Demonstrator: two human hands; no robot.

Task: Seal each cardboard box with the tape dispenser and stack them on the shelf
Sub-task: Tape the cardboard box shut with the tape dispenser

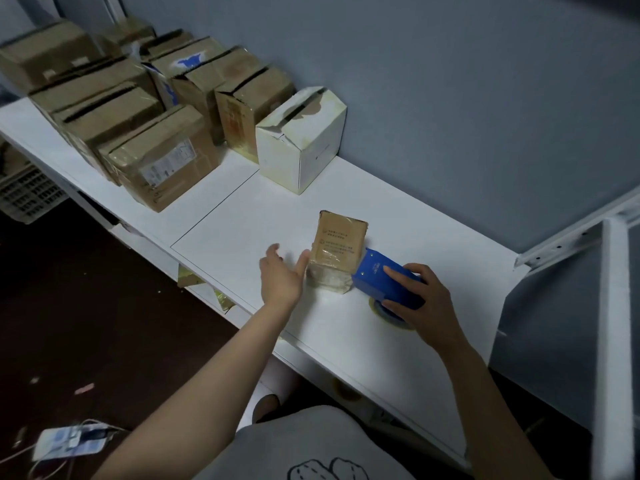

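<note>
Shelving (242, 209) in white crossed the frame from upper left to lower right. Brown cardboard boxes (121, 109) crowded its upper-left end, with a white box (301, 140) just beside them. At centre stood a small brown box (337, 247). The right hand (427, 303) gripped a blue tape dispenser (372, 277) against the box's right side. The left hand (280, 277), fingers spread, touched the box's left side.
</note>
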